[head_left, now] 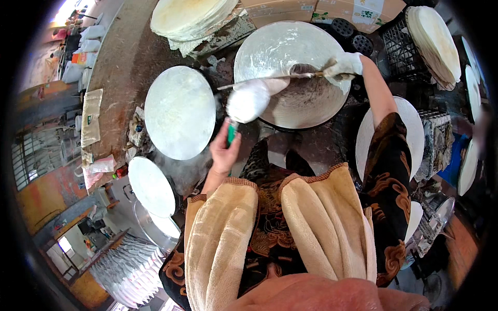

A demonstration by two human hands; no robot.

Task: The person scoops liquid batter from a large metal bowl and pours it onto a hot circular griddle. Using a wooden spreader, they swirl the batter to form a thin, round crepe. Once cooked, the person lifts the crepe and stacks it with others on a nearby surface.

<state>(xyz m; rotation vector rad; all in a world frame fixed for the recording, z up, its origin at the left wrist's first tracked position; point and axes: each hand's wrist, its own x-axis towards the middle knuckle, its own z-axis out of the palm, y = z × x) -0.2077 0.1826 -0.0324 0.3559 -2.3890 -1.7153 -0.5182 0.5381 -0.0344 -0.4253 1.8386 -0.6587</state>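
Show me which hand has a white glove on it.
The right hand, holding the long thin stick. Its white glove sets it apart: the left hand is bare, gripping a green handle.

A rod [299, 76] blocks passage over the basin [306, 113].

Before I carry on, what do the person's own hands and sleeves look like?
The left hand is bare. The right hand wears a whitish glove ending at the wrist. The right sleeve is black with brown swirls, leaving the forearm uncovered; the left sleeve is mostly hidden.
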